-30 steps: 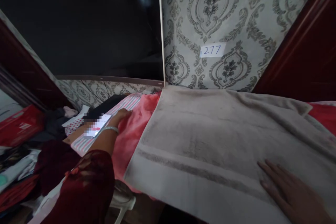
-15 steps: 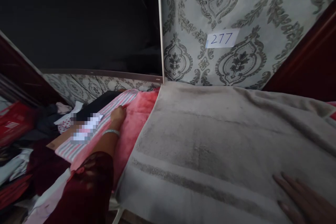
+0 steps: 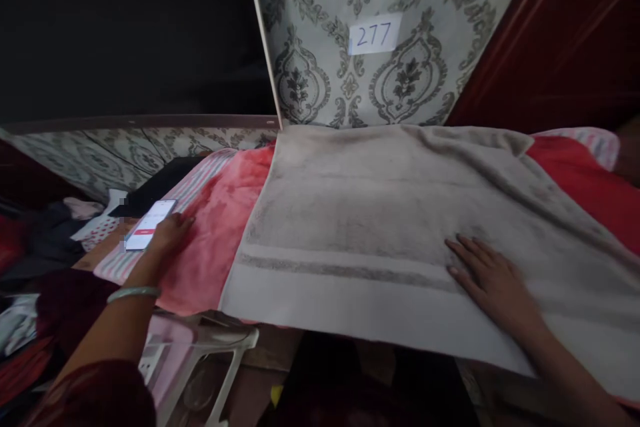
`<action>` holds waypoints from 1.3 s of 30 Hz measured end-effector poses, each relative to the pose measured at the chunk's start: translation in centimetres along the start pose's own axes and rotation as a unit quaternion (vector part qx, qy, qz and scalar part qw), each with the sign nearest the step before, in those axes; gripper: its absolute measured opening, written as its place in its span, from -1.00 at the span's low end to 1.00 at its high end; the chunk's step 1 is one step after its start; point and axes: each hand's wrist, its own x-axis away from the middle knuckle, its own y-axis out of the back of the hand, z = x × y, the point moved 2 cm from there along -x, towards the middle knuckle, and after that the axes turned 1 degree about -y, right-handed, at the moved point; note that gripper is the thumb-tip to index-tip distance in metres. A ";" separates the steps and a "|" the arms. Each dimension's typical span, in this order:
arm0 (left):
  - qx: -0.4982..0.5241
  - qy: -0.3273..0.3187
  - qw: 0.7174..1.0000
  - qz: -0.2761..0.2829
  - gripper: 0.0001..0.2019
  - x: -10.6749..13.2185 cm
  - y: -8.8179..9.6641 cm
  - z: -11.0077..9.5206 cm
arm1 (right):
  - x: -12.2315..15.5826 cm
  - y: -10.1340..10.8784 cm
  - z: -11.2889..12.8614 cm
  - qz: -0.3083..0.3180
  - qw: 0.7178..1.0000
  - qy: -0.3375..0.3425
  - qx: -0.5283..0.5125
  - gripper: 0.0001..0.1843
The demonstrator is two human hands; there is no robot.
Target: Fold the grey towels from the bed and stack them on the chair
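Observation:
A grey towel (image 3: 345, 220) with a darker band near its front edge lies spread over a red fleece cloth (image 3: 220, 213), which shows at both sides. My right hand (image 3: 493, 280) rests flat on the towel, its fingers apart. To the left, my left hand (image 3: 171, 233) lies on the red cloth, with fingers stretched toward the towel and nothing visible in them. Right beside it is a phone (image 3: 150, 223) with a lit screen, on the striped edge (image 3: 205, 173) of the cloth. A bracelet (image 3: 134, 293) circles my left wrist.
A large dark television screen (image 3: 125, 33) stands behind on the left. A paper marked 277 (image 3: 375, 34) is on the patterned wall. Piled clothes (image 3: 45, 240) lie at far left. Below the front edge stands a white plastic chair or stool (image 3: 230, 360).
My left hand has come back toward me, beside the phone. My right hand has moved farther onto the towel. The view has shifted, showing more red cloth at the right.

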 end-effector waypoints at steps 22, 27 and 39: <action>-0.011 -0.363 0.931 0.033 -0.37 12.6 -4.3 -26.8 | -1.3 1.3 1.7 0.058 0.998 -0.017 0.012 -0.34; -0.031 -0.351 0.936 0.014 -0.35 12.2 -4.5 -26.4 | -2.1 2.1 1.3 0.118 0.993 -0.009 0.020 -0.31; 0.000 -0.265 0.964 0.007 -0.21 13.3 -2.5 -26.8 | 0.1 5.3 -9.1 0.094 0.973 -0.193 0.079 -0.34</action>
